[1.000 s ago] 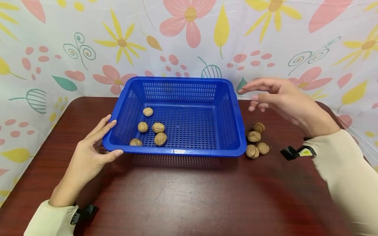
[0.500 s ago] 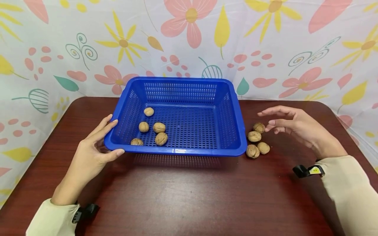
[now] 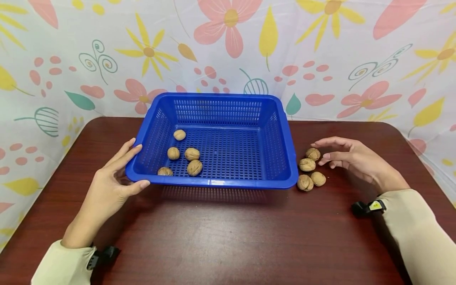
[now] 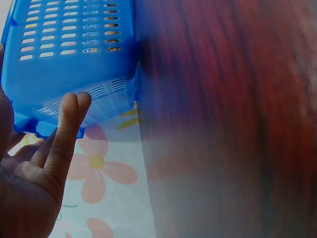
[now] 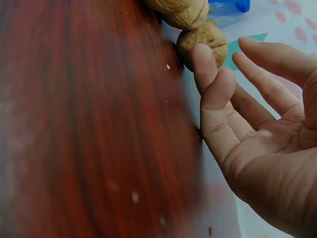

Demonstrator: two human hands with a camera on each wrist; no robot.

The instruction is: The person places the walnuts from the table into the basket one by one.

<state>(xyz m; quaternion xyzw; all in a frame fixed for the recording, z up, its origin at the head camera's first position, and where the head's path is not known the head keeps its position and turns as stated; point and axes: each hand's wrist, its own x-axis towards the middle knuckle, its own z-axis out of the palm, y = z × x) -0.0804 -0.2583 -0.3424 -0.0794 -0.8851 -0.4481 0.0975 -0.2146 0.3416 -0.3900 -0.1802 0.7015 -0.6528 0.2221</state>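
Nearest, the left sleeve (image 3: 60,263) and the right sleeve (image 3: 409,225) come in at the lower corners, each with a black wrist mount (image 3: 105,257) at its cuff, and a wide stretch of dark red surface (image 3: 228,241) runs between them up to the basket (image 3: 249,183). The left hand (image 3: 105,188) grips the near left corner of the basket, thumb laid over the near rim and fingertips on the left rim; the wrist view shows two fingers reaching along the outside wall. The basket sits about mid-surface, leaving a margin of surface at its left and a wider one at its right. In that right margin lie four loose walnuts (image 3: 307,164) in a close bunch, the nearest just beside the basket's near right corner, the others stepping away along its right side. The right hand (image 3: 358,160) is held to the right of the bunch, thumb and forefinger apart, the forefinger's tip at the farthest nut; whether it touches, I cannot tell. Surface also lies between that hand and the right edge. Inside the basket, five walnuts (image 3: 194,168) lie toward the left, one partly hidden by the near rim, with slotted floor reaching on to the right wall. Farthest, the basket's back rim overlaps the surface's far edge in view, and a flowered cloth (image 3: 221,71) hangs behind.
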